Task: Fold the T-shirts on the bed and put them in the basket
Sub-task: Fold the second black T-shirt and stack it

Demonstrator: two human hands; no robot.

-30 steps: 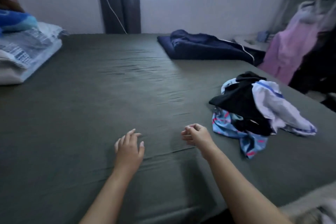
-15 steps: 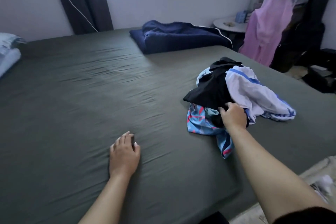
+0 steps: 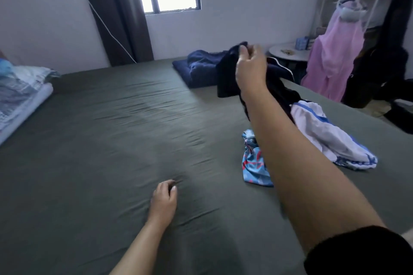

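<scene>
Right hand [image 3: 251, 67] raised above the far right part of the bed [image 3: 111, 140], fingers and thumb curled and pinching the upper edge of the black T-shirt [image 3: 228, 73]. The garment hangs from that pinch: one fold drops to the left of the wrist, the rest trails down behind the forearm toward the pile. Its lower end reaches the white and blue T-shirt [image 3: 324, 136], which lies crumpled on the sheet to the right of the forearm. The blue patterned T-shirt [image 3: 253, 163] lies bunched on the sheet just left of the forearm, partly hidden by it. Both lie below and nearer than the gripping hand.

Left hand [image 3: 164, 201] rests low on the bed in the near centre, well apart from the pile. Its fingers are loosely curled with the tips against the sheet, holding nothing.

Navy blanket [image 3: 201, 69] lies folded at the far edge of the bed, behind the lifted shirt. Stacked bedding [image 3: 20, 94] sits at the left edge. Pink garment [image 3: 333, 60] hangs beyond the bed on the right, beside a small round table [image 3: 288, 52].
</scene>
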